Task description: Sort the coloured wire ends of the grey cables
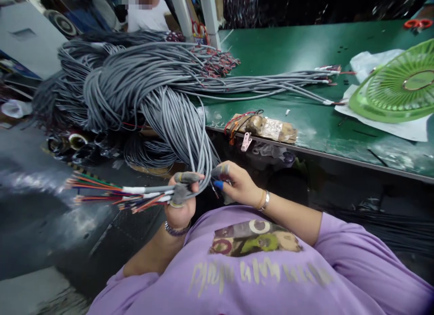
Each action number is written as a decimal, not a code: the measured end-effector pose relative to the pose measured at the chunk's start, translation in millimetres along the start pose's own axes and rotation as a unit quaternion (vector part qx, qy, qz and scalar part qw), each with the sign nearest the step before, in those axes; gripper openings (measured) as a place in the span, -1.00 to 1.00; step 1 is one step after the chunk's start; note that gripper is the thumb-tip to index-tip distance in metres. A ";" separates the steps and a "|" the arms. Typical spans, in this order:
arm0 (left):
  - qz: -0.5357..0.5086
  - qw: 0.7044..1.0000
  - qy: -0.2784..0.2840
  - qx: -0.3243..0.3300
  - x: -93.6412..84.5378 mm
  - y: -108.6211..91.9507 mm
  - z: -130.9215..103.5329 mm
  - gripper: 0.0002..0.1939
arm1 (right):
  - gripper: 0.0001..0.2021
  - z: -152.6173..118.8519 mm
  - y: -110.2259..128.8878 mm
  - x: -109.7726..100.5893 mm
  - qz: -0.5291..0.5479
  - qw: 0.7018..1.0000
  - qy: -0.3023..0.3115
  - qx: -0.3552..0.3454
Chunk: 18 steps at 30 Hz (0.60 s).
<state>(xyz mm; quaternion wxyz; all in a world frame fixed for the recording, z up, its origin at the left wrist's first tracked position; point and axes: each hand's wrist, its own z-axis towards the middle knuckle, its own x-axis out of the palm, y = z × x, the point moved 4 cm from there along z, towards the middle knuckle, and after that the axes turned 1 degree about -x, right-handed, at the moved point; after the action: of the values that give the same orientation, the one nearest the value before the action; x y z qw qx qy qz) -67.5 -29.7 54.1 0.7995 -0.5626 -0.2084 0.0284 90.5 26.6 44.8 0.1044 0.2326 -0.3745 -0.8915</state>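
My left hand [183, 195], with grey finger covers, is closed round several grey cables [162, 188]. Their stripped ends, with orange, green and red wires [98, 183], stick out to the left. From my left hand the cables curve up into a large grey cable bundle [172, 116] hanging over the table edge. My right hand [233, 183] is just right of that bundle, its thumb and finger pinched together near dark thin wire ends [215, 188]. One of its fingers has a grey cover and another a blue one. What the pinch holds is too small to make out.
On the green table [281, 48] lie more grey cables [257, 82], a taped block [271, 127] with a pink clip [246, 142], a green fan [400, 84] and red scissors [417, 23]. A person in a white top [147, 16] is behind the cable pile.
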 end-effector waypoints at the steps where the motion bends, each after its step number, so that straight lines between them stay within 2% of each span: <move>1: -0.015 1.000 -0.011 0.002 1.8 -2.5 0.7 -0.58 | -0.83 -0.9 -4.4 6.0 -0.023 0.999 0.020 -0.014; 5: -0.047 0.999 -0.015 -0.005 10.2 -5.8 3.9 -0.63 | -0.80 4.6 -16.5 25.3 -0.108 0.991 0.065 -0.031; 8: -0.023 1.000 -0.016 0.000 10.7 -4.6 4.5 -0.63 | -0.86 7.5 -19.4 29.8 -0.131 0.987 0.084 -0.034; 11: 0.004 1.000 -0.004 0.003 7.2 -2.5 4.7 -0.62 | -0.83 4.1 -18.4 25.6 -0.128 0.987 0.088 -0.037; 14: 0.009 0.999 0.034 0.015 2.9 -0.7 4.1 -0.65 | -0.74 2.8 -16.2 18.6 -0.073 0.992 0.100 -0.038; 16: 0.022 0.997 0.068 0.030 -0.5 0.6 3.0 -0.67 | -0.66 8.7 -16.1 12.8 -0.033 0.995 0.086 -0.036; 18: 0.067 0.993 0.096 0.032 -5.0 3.3 1.8 -0.66 | -0.59 20.8 -17.3 9.9 -0.040 0.996 0.076 -0.039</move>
<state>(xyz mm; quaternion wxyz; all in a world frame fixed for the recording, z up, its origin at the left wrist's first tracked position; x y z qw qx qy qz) -72.1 -28.3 50.1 0.8298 -0.5495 -0.0915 0.0345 71.4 48.0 41.7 0.1062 0.3104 -0.3206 -0.8886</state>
